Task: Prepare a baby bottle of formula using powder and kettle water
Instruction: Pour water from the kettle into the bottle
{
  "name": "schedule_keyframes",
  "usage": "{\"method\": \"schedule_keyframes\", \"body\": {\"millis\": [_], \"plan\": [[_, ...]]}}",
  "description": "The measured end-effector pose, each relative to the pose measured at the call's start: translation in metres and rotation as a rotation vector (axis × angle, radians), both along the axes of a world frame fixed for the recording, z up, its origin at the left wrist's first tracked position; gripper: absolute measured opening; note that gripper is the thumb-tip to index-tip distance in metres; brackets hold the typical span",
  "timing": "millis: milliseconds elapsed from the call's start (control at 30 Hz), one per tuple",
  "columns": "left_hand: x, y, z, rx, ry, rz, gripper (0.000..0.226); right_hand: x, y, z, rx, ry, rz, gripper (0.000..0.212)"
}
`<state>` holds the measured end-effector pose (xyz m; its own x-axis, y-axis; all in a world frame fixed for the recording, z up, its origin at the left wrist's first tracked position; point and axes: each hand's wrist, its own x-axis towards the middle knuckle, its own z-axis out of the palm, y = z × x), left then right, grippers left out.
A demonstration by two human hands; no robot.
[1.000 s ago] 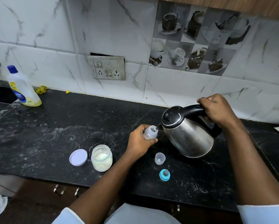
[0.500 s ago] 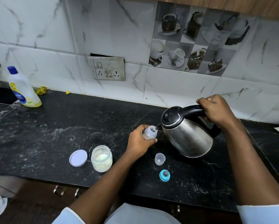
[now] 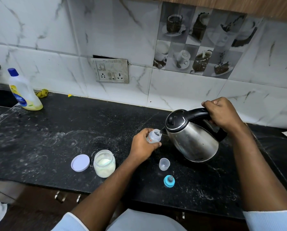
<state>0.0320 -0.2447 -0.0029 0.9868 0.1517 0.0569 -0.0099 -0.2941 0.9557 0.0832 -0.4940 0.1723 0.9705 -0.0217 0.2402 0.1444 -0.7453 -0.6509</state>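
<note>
And there was the pour: the right grip (image 3: 222,114) was wrapped tight round the black handle of the steel kettle (image 3: 194,140), fingers curled over the top. The kettle was tipped to the left with its lid closed. Its spout sat right at the open mouth of the baby bottle (image 3: 154,137). The left grip (image 3: 143,145) was curled round that little clear bottle, thumb on the near side, holding it upright in the middle of the dark desk (image 3: 69,127). Whether the bottle's base touched the desk could not be told.

Nearer the front edge, a clear cap (image 3: 164,164) stood mouth up. Just in front of it was the blue teat ring (image 3: 169,181), apart from the bottle. To the left, the powder jar (image 3: 104,164) stood open with pale powder inside, and its white lid (image 3: 80,163) lay flat just beside it.

Far back on the left stood a yellow detergent bottle (image 3: 24,92) with a blue cap, near the wall. A socket plate (image 3: 112,70) was set into the marble tiles behind.
</note>
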Motion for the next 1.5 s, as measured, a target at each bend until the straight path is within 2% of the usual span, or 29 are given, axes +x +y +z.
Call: {"method": "schedule_keyframes", "body": {"millis": [267, 600, 733, 833, 1000, 1200, 1333, 1500], "plan": [[0.002, 0.001, -0.001, -0.036, -0.003, -0.012, 0.053, 0.004, -0.002, -0.001, 0.007, -0.020, 0.023, 0.052], [0.003, 0.007, -0.009, -0.194, -0.004, -0.057, 0.057, 0.012, -0.008, -0.017, 0.127, -0.029, 0.037, 0.056], [-0.002, 0.009, -0.003, -0.293, -0.019, -0.049, 0.055, 0.017, -0.012, -0.027, 0.261, -0.034, 0.019, 0.057], [-0.010, 0.011, 0.005, -0.341, -0.026, -0.045, 0.056, 0.027, -0.012, -0.042, 0.432, 0.002, -0.005, 0.051], [-0.032, 0.020, 0.002, -0.360, 0.021, -0.065, 0.059, 0.042, 0.000, -0.083, 0.772, 0.063, -0.060, 0.040], [-0.067, 0.031, -0.014, -0.362, 0.089, -0.100, 0.059, 0.059, 0.028, -0.130, 1.007, 0.094, -0.089, 0.032], [-0.087, 0.035, -0.020, -0.337, 0.151, -0.099, 0.059, 0.073, 0.050, -0.149, 1.084, 0.124, -0.093, 0.025], [-0.104, 0.042, -0.024, -0.306, 0.176, -0.092, 0.060, 0.092, 0.072, -0.166, 1.091, 0.156, -0.091, 0.026]]}}
